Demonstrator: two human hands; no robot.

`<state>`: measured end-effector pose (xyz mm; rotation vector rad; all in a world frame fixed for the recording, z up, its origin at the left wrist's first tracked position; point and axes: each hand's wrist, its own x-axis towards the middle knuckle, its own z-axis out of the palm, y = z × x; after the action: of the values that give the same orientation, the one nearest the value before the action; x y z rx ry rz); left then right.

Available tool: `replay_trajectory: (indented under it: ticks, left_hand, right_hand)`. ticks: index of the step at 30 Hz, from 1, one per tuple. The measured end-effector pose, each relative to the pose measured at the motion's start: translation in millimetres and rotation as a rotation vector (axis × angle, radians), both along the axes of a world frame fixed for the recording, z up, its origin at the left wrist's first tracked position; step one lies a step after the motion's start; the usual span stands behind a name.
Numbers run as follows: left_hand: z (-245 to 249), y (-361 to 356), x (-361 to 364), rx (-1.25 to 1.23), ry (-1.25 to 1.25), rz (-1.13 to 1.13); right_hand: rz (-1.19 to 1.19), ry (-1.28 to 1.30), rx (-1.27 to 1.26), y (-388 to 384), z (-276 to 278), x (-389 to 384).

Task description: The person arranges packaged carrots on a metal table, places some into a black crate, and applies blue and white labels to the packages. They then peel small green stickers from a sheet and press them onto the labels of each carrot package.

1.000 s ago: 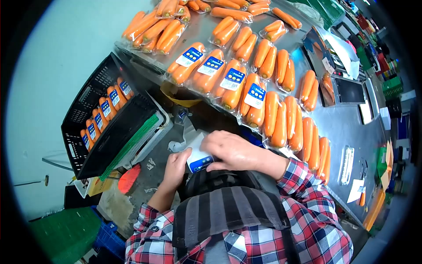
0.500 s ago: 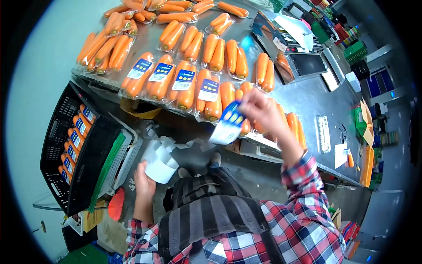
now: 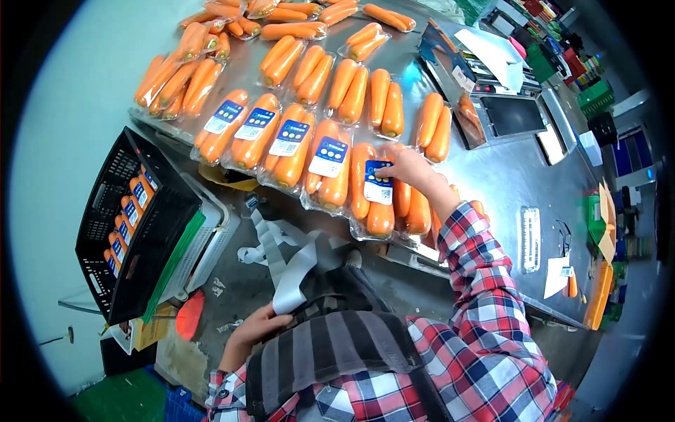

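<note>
My right hand point(image 3: 415, 172) was peeling a blue label point(image 3: 379, 181) at my waist, then held it in the air. It has now come down and presses the label onto a carrot pack point(image 3: 380, 214). My left hand point(image 3: 256, 329) has dropped lower, gripping the backing strip point(image 3: 292, 266), which now trails uncoiled.

blue labels point(image 3: 329, 156) on carrot packs point(image 3: 285, 151), txt unreadable

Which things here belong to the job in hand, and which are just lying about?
In hand:
right hand
blue label
carrot pack
left hand
paper strip

Lying about:
dark screen
paper slip
green crates
</note>
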<state>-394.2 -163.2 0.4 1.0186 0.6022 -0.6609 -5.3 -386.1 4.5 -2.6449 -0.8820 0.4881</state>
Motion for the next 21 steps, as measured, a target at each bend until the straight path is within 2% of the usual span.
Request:
replay_trajectory:
  ticks: [2,3,5,7,9,11,12,14,15,17,19,21]
  left_hand:
    - [-30.6,1.3,-3.7,0.131,-0.004,0.032]
    - [-49.4,5.1,-9.3,0.223,-0.006,0.047]
    - [-49.7,3.7,5.7,0.229,-0.072,0.267]
    - [-19.6,-1.7,27.8,0.191,-0.028,0.42]
    - [1.8,2.2,37.6,0.194,-0.061,0.37]
    - [8.8,-4.1,44.2,0.145,-0.113,0.384]
    - [13.3,-5.6,46.2,0.133,-0.132,0.393]
    - [34.5,-10.7,48.1,0.372,-0.172,0.319]
    - [39.6,-14.7,49.8,0.487,-0.199,0.278]
    - [22.9,-13.1,45.3,0.544,-0.287,0.052]
    - [21.5,-22.9,46.9,0.435,-0.321,0.156]
    - [13.8,-24.2,47.6,0.434,-0.312,0.082]
  right_hand:
    - [-0.169,0.019,-0.22,15.2,43.0,-17.0]
    - [-0.145,-0.082,-0.128,12.2,38.4,-21.3]
    - [-0.043,-0.257,0.048,10.6,26.9,-38.7]
    - [0.138,0.093,0.274,29.2,55.2,-83.2]
    - [0.483,-0.03,0.46,42.7,53.0,-130.0]
    - [0.633,0.127,0.562,57.6,61.0,-166.8]
    - [0.709,0.138,0.525,62.7,60.6,-177.9]
    - [0.836,0.107,0.499,67.5,51.8,-191.5]
    - [0.842,0.131,0.462,66.5,49.8,-195.0]
    - [0.819,0.118,0.46,62.3,56.4,-200.2]
    - [0.732,0.299,0.481,54.0,59.1,-204.5]
    - [0.719,0.239,0.488,48.1,56.6,-202.8]
